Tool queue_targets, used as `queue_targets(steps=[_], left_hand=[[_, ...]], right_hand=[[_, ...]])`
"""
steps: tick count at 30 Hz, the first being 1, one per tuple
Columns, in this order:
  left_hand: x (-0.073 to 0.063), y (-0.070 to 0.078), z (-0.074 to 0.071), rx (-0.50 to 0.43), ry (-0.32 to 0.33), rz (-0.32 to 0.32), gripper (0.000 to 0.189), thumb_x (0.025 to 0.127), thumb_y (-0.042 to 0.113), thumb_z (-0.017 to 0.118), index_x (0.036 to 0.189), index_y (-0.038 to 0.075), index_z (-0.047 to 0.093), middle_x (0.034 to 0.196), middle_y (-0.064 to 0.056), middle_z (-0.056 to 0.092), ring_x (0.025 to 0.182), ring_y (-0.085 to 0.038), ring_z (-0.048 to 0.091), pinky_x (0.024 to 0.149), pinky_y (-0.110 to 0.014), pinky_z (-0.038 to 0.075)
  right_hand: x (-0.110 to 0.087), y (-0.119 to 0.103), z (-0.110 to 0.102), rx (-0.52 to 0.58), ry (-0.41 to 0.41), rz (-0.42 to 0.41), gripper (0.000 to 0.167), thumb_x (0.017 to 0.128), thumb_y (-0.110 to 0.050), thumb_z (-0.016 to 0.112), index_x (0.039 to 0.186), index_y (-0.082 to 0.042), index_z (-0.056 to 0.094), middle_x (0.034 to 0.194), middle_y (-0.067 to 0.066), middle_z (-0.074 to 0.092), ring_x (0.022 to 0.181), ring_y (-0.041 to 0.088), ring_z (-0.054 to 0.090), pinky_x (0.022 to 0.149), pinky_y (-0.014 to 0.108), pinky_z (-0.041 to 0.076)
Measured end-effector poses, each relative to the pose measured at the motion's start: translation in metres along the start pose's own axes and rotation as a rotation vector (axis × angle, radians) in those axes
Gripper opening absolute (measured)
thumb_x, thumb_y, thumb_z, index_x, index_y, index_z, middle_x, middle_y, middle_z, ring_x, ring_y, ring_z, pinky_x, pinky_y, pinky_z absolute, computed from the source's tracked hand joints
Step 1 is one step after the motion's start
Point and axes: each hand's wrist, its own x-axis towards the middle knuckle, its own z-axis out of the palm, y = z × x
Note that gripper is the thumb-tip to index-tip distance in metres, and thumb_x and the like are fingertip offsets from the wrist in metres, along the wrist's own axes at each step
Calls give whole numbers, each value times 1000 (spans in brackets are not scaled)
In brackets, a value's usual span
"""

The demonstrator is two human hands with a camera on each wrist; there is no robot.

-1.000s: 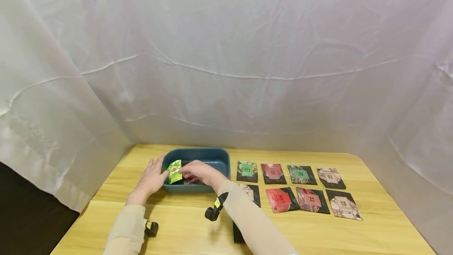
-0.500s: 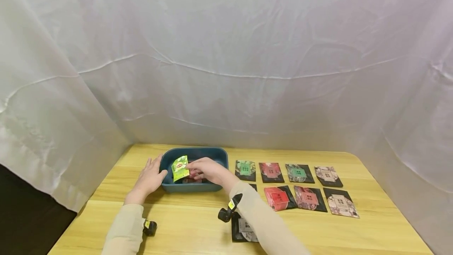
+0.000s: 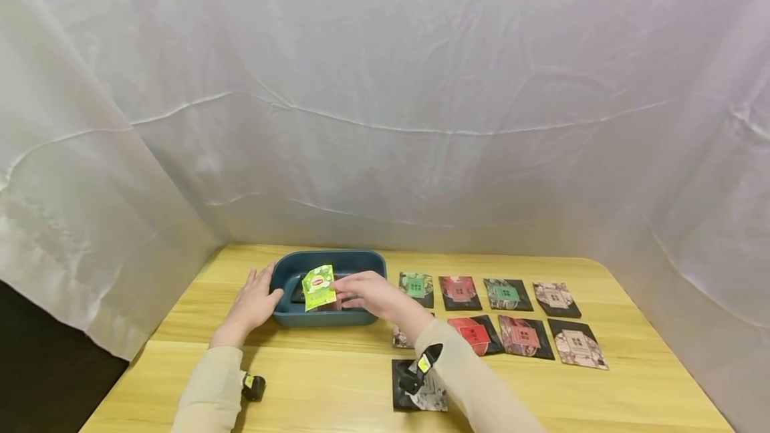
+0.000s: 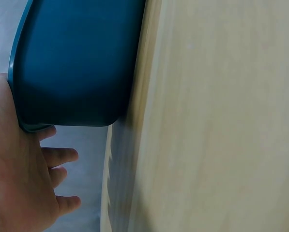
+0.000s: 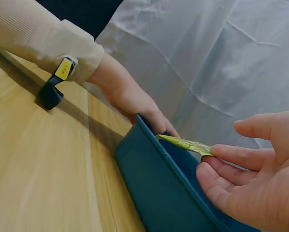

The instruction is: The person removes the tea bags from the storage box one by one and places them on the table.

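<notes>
A bright green tea bag sachet (image 3: 319,287) with a red oval logo is held over the inside of a dark blue bin (image 3: 295,320). My right hand (image 3: 369,293) pinches its right edge between the fingers, and in the right wrist view the thumb stands apart from the sachet (image 5: 188,144). Beneath it in the bin, parts of dark and reddish packets (image 3: 345,299) show. My left hand (image 3: 252,301) rests against the bin's left end, its fingers extended and the thumb at the rim. The left wrist view shows those fingers (image 4: 61,157) spread below the bin's corner.
Right of the bin, flat dark tea sachets with green, red and beige labels lie in two rows, such as a red one (image 3: 475,336). A grey-labelled sachet (image 3: 430,393) lies nearer, partly under the right wrist. Pale curtains (image 3: 421,119) enclose the wooden table (image 3: 325,379).
My right hand has moved right with the green sachet, from the bin's left end toward its middle. The near grey-labelled sachet shows more now. My left hand stays at the bin.
</notes>
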Motion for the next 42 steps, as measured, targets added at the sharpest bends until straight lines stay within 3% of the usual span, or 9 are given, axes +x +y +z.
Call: queue_targets(steps=[7,15,18,22,25,31,37,42], left_hand=[[1,0,0,17,-2,4,70,99,27,42,157,3,9,159,-29,17,148,-50,0,115,-71,8],[0,-1,1,8,0,3,72,99,28,43,157,5,8,159,-28,17,148,-50,0,114,-72,7],[0,-1,1,15,-5,0,72,99,28,42,157,5,7,160,-28,16,148,-50,-1,114,-72,7],[-1,0,-1,20,-16,-8,72,99,29,42,158,6,6,160,-28,15,148,-49,-3,114,-71,6],[-3,3,-2,32,-19,-14,72,99,30,42,158,7,7,160,-29,15,149,-48,-3,114,-72,5],[-4,6,-5,104,-17,-21,71,99,33,42,157,6,11,159,-31,16,148,-49,-2,113,-73,4],[-3,6,-5,195,-8,-14,72,99,35,44,157,6,13,159,-30,16,149,-47,-2,113,-73,4],[-1,5,-6,217,0,-7,72,99,35,45,157,6,14,160,-29,14,149,-47,-4,113,-73,3]], right_hand=[[-24,5,-11,15,-14,17,39,99,-20,55,130,3,59,135,15,58,102,14,62,99,37,52],[-63,16,-33,66,-31,35,42,98,-21,56,132,3,57,119,9,63,106,18,61,110,48,42],[-79,20,-45,63,-36,31,44,99,-23,55,134,3,55,124,8,61,112,20,60,113,50,38],[-99,24,-61,43,-32,32,48,100,-27,53,138,2,51,144,16,49,119,18,56,114,47,39],[-112,28,-70,36,-15,34,50,100,-27,53,139,4,50,150,21,42,120,18,55,113,45,40],[-139,35,-84,11,-1,40,51,99,-27,54,137,7,50,150,22,43,115,15,57,110,42,43],[-163,41,-98,-8,-25,21,50,101,-27,49,139,6,49,149,21,44,123,17,55,108,37,45],[-179,46,-109,13,-27,-4,47,102,-23,47,138,8,48,143,14,53,118,14,59,103,29,49]])
